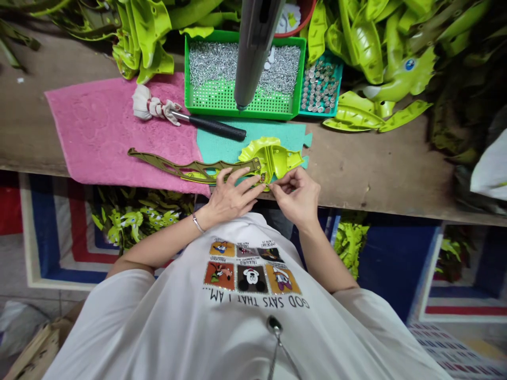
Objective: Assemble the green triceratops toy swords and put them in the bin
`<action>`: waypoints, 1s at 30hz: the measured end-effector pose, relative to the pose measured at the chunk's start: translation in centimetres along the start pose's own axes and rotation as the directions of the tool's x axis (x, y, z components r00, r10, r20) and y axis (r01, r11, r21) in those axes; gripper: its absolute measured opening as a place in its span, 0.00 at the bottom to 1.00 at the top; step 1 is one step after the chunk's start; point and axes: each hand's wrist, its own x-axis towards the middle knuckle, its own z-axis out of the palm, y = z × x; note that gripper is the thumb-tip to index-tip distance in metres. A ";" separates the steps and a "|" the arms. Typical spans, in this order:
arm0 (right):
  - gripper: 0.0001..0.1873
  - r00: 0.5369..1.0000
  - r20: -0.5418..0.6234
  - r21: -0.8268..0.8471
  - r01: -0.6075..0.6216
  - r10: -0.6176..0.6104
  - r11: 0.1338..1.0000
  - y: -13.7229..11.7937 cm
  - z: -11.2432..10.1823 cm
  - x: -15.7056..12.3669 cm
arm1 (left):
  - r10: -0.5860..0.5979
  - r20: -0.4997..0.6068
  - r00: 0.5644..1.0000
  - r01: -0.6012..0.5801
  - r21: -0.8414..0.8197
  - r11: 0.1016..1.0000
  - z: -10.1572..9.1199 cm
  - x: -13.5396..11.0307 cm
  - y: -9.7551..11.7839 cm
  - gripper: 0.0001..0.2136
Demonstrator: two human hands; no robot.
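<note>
My left hand [234,194] lies with fingers stretched and spread across a long olive-brown plastic strip with cut-outs [194,170] and the edge of a lime-green hollow toy shell [277,158]. Both pieces lie on the pink towel and the teal foam mat, and the shell's inner side faces up. At the shell's near edge, my right hand [298,194] is closed in a pinch. Whatever its fingertips hold is too small and hidden to name. A small metallic piece [262,178] shows by the left fingertips.
A hammer with a cloth-wrapped head [216,126] lies beyond the shell. Behind it stand a green basket of small metal screws [244,111] and a teal tray of round metal pieces [321,111]. A grey post [253,58] hangs above. Lime-green toy parts [364,47] are heaped at the back.
</note>
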 end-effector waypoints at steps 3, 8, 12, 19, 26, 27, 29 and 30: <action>0.12 1.000 -0.009 0.004 -0.005 0.005 1.000 -0.3 0.0 0.0 | -0.004 -0.049 0.999 0.005 0.023 1.000 0.0 0.1 0.2 0.18; 0.12 1.000 -0.020 -0.008 0.014 -0.014 1.000 -0.5 -0.1 -0.1 | 0.017 -0.087 0.996 -0.014 0.029 0.999 0.5 -0.2 -0.1 0.18; 0.10 0.997 0.001 -0.068 0.076 -0.076 0.995 -0.9 -0.4 -0.3 | 0.034 -0.124 0.992 -0.030 0.032 0.999 0.9 -0.5 -0.3 0.19; 0.12 0.995 0.044 -0.103 0.090 -0.086 0.991 -1.1 -0.5 -0.3 | -0.028 -0.064 0.998 0.028 -0.008 1.000 1.0 -0.5 -0.1 0.18; 0.10 0.997 0.030 -0.124 0.076 -0.072 0.989 -1.3 -0.2 -0.1 | 0.031 -0.133 0.991 -0.026 0.042 0.999 0.5 -0.2 0.0 0.16; 0.10 0.996 0.022 -0.138 0.084 -0.082 0.987 -1.3 0.0 -0.1 | 0.038 -0.140 0.989 -0.031 0.054 0.998 0.4 -0.1 0.0 0.16; 0.10 0.994 0.005 -0.178 0.106 -0.107 0.978 -1.2 0.4 -0.3 | 0.041 -0.133 0.990 -0.033 0.067 0.997 0.3 0.2 0.0 0.15; 0.10 0.993 -0.007 -0.201 0.116 -0.119 0.973 -1.1 0.6 -0.4 | 0.041 -0.123 0.992 -0.033 0.066 0.997 0.3 0.3 0.0 0.15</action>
